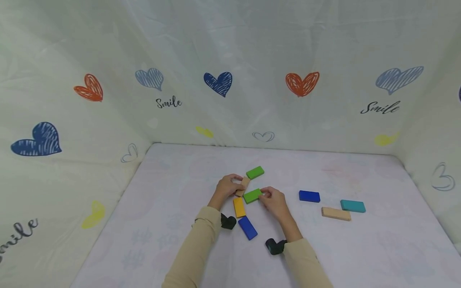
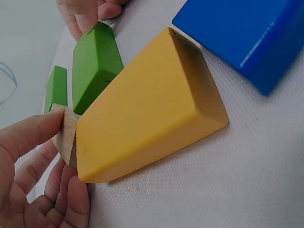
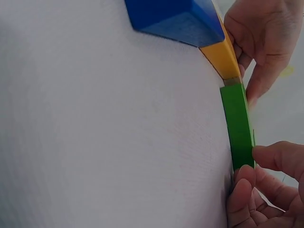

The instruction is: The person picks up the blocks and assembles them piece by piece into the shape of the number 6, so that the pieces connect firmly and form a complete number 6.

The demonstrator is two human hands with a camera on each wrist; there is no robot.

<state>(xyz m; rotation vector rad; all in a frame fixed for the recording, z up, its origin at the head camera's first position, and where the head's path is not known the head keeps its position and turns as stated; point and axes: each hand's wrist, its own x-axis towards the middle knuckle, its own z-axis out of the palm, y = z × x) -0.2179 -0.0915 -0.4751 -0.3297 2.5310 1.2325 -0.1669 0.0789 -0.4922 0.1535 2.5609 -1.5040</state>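
My left hand [image 1: 228, 187] pinches a plain wooden block [image 1: 245, 183] between thumb and fingers, and in the left wrist view the thumb lies on its top end. The right hand [image 1: 274, 201] grips the right end of a green block [image 1: 253, 196], whose other end lies close to the wooden one. Beyond them a second green block [image 1: 255, 172] lies by the wooden block's far end. Toward me, a yellow block [image 1: 239, 207] sits just below the wooden one, and a blue block [image 1: 247, 228] continues the line from it.
Off to the right on the white table [image 1: 173, 192] lie another blue block [image 1: 309, 196], a second wooden block [image 1: 336, 213] and a teal block [image 1: 353, 206]. Dark wrist cameras [image 1: 275, 246] sit on both sleeves. A heart-printed curtain [image 1: 252, 116] rises behind the table.
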